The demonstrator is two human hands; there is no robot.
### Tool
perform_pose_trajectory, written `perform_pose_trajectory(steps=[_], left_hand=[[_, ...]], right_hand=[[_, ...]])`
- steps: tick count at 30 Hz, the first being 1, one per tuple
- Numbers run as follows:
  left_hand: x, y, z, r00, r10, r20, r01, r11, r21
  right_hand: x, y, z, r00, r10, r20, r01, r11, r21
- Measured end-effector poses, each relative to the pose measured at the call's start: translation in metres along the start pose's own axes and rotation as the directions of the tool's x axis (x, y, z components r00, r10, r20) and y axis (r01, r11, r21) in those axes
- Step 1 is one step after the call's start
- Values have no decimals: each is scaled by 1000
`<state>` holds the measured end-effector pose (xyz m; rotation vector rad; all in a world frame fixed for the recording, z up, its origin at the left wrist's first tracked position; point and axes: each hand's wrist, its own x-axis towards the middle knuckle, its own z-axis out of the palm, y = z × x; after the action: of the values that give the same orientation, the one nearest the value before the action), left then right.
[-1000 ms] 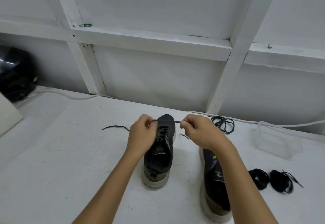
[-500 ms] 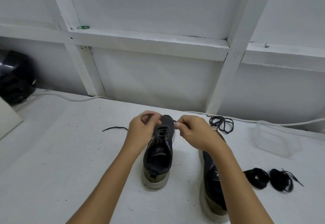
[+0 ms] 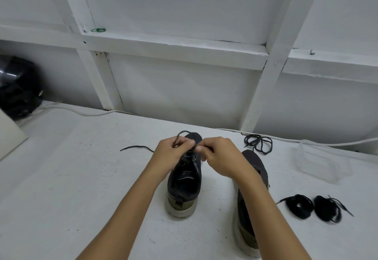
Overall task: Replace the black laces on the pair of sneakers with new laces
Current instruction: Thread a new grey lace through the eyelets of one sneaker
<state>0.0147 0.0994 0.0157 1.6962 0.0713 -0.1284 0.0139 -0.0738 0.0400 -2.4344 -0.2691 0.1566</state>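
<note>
Both hands point(image 3: 194, 153) pinching the black lace point(image 3: 181, 135) over the left sneaker point(image 3: 184, 180); best kept taut, pulled evenly through eyelets

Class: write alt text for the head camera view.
Both hands, left hand and right hand, pinch a black lace above the left sneaker on a white table; the second sneaker stands beside it.

Both forearms reach forward, left hand point(image 3: 170, 153) and right hand point(image 3: 219, 157) nearly touching, fingers curled.

The pale printing inside the left sneaker point(image 3: 185, 176) is too blurred to read.
</note>
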Motion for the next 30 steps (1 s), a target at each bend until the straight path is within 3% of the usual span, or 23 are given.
perform_pose_trajectory(steps=[5, 8, 12, 15, 17, 19, 22, 30], left_hand=[[3, -7, -6, 990, 56, -129, -13, 950, 312], [2, -16, -10, 970, 65, -236, 32, 923, 384], [0, -29, -19, 960, -23, -278, 153, 875, 459], [-7, -32, -17, 951, 185, -247, -46, 876, 480], [-11, -35, -13, 931, 334, -144, -207, 812, 545], [-13, -40, -11, 925, 378, -30, -286, 748, 599], [-12, -49, -7, 955, 289, 69, -268, 737, 621], [-14, -47, -2, 983, 151, 103, -183, 831, 526]], right_hand=[[0, 11, 14, 977, 210, -23, -207, 975, 80], [-4, 15, 21, 910, 399, -110, -337, 869, 362], [-11, 20, 35, 827, 551, -114, -340, 651, 678], [-14, 21, 46, 788, 615, -27, -336, 467, 818], [-16, 21, 53, 781, 625, 10, -304, 365, 880], [-18, 21, 59, 784, 619, 40, -284, 301, 911], [-21, 23, 64, 805, 590, 58, -286, 300, 910], [-26, 23, 65, 866, 497, -63, -232, 510, 828]])
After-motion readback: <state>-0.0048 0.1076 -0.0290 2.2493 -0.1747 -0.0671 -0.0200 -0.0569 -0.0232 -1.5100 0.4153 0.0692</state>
